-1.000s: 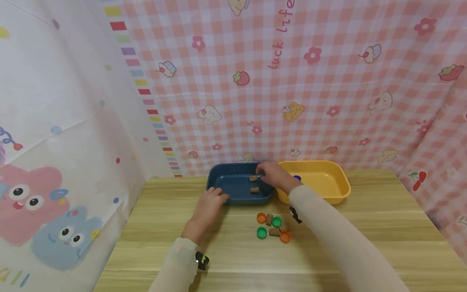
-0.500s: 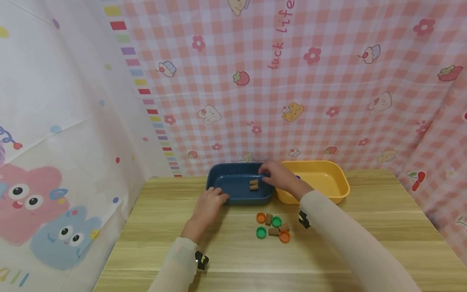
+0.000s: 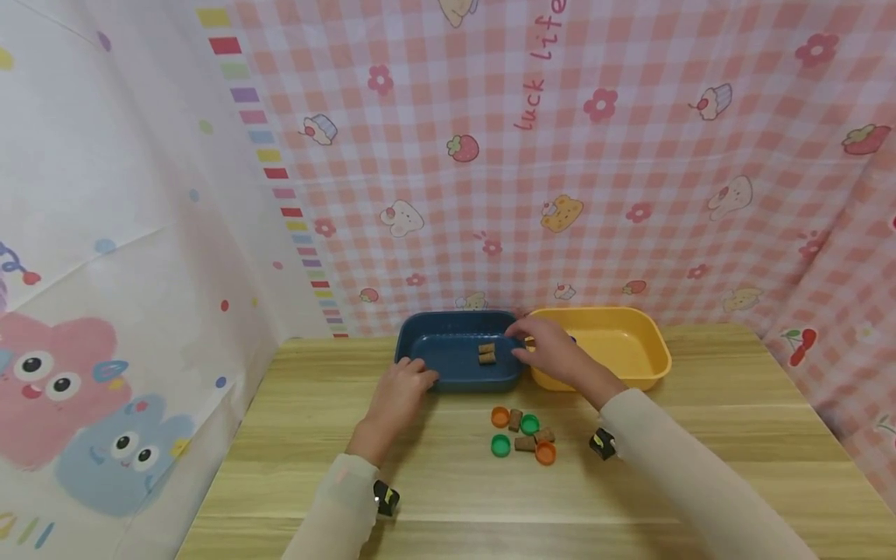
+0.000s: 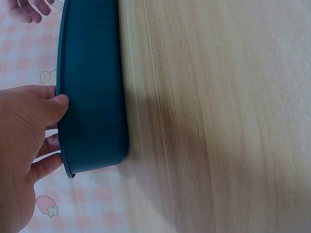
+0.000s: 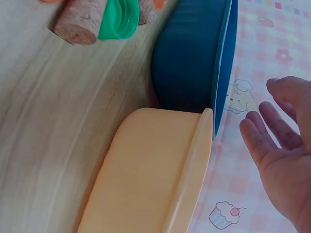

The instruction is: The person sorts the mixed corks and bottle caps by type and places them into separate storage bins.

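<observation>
In the head view my left hand (image 3: 397,395) holds the near left rim of a dark blue tray (image 3: 442,364). The left wrist view shows its thumb pressed on the tray's outer wall (image 4: 95,87) and fingers behind the rim. Two corks (image 3: 486,358) lie side by side inside that tray, towards its right. My right hand (image 3: 560,356) hovers where the blue tray meets a yellow tray (image 3: 626,354). Its fingers are spread and bent a little, with nothing between them in the right wrist view. A blue cap (image 3: 573,339) in the yellow tray is mostly hidden behind this hand.
On the wooden table (image 3: 448,498) in front of the trays sits a loose group: orange caps (image 3: 545,453), green caps (image 3: 500,446) and several corks (image 3: 525,443). A pink checked cloth (image 3: 420,179) hangs right behind the trays.
The right hand has drawn back to the right, away from the corks, and its fingers have opened. The two corks in the blue tray now lie closer together. My left hand stays in place.
</observation>
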`<state>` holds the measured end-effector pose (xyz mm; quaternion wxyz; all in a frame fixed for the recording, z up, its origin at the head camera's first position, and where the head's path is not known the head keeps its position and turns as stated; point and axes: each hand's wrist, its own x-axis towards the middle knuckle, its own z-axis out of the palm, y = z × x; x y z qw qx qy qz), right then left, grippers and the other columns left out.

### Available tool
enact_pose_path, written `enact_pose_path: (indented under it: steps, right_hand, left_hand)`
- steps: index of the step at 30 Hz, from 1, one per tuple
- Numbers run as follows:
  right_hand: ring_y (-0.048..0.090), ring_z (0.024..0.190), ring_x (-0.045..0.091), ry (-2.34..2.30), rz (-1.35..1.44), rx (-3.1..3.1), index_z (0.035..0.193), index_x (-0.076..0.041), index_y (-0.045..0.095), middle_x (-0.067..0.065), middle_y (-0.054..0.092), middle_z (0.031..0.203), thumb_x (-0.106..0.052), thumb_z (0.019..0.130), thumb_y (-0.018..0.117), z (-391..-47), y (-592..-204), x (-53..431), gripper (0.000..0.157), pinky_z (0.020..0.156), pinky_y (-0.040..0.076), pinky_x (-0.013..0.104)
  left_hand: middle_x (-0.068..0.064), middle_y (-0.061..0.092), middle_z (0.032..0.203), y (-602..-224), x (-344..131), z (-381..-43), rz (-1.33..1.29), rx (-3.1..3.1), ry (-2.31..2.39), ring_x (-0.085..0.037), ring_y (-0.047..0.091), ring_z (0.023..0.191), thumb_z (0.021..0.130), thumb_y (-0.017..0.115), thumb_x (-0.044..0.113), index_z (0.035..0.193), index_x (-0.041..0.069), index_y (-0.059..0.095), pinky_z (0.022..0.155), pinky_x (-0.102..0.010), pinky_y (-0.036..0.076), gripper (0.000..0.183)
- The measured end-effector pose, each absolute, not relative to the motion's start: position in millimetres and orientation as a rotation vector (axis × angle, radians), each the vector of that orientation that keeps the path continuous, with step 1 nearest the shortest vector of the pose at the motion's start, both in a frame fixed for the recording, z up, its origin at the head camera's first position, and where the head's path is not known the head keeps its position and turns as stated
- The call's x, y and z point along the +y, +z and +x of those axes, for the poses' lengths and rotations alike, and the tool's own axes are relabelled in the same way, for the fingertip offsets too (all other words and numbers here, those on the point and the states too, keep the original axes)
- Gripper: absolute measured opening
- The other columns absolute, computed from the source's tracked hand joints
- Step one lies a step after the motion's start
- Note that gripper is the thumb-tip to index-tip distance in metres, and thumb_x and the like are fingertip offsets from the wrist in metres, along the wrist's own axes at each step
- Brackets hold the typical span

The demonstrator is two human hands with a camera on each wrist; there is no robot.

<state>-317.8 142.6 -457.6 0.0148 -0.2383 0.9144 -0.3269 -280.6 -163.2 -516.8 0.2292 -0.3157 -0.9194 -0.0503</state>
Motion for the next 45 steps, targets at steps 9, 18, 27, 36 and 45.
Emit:
enact_pose_path:
  steps: [9, 18, 27, 36, 45]
  right_hand:
    - [0.067, 0.116, 0.038, -1.149, -0.764, 2.850, 0.123, -0.002, 0.068, 0.019, 0.066, 0.123, -0.009, 0.095, 0.074, -295, -462, 154, 0.029, 0.097, 0.057, 0.049]
    - [0.066, 0.117, 0.034, -1.196, -0.744, 2.836, 0.124, -0.001, 0.068, 0.017, 0.067, 0.123, -0.007, 0.094, 0.074, -276, -465, 166, 0.031, 0.096, 0.057, 0.048]
    - [0.067, 0.117, 0.033, -1.248, -0.727, 2.789, 0.120, -0.005, 0.070, 0.012, 0.069, 0.122, -0.005, 0.093, 0.074, -261, -480, 172, 0.027, 0.095, 0.057, 0.046]
    - [0.068, 0.114, 0.030, -1.231, -0.736, 2.807, 0.119, -0.006, 0.070, 0.010, 0.072, 0.119, -0.006, 0.094, 0.074, -239, -495, 182, 0.026, 0.096, 0.057, 0.047]
    - [0.068, 0.112, 0.031, -1.178, -0.799, 2.767, 0.117, -0.005, 0.069, 0.009, 0.071, 0.116, -0.004, 0.092, 0.074, -225, -511, 195, 0.026, 0.094, 0.058, 0.042]
  left_hand:
    - [-0.005, 0.068, 0.087, -516, -163, -280, -0.875, -2.538, -0.124, -0.026, 0.057, 0.076, 0.091, 0.072, 0.002, 0.101, 0.012, 0.081, 0.069, -0.039, 0.051, 0.017]
    - [-0.006, 0.069, 0.088, -515, -163, -281, -0.873, -2.535, -0.129, -0.026, 0.057, 0.076, 0.091, 0.072, 0.002, 0.101, 0.011, 0.081, 0.069, -0.039, 0.051, 0.016]
    - [-0.005, 0.069, 0.087, -516, -164, -281, -0.883, -2.521, -0.128, -0.025, 0.056, 0.074, 0.091, 0.072, 0.003, 0.100, 0.012, 0.082, 0.068, -0.038, 0.050, 0.016]
    - [-0.004, 0.069, 0.087, -516, -163, -281, -0.870, -2.526, -0.118, -0.025, 0.057, 0.075, 0.091, 0.073, 0.005, 0.100, 0.014, 0.082, 0.068, -0.038, 0.050, 0.015]
    - [-0.006, 0.069, 0.088, -515, -162, -280, -0.878, -2.544, -0.112, -0.025, 0.058, 0.076, 0.091, 0.072, 0.004, 0.101, 0.012, 0.082, 0.069, -0.039, 0.051, 0.016]
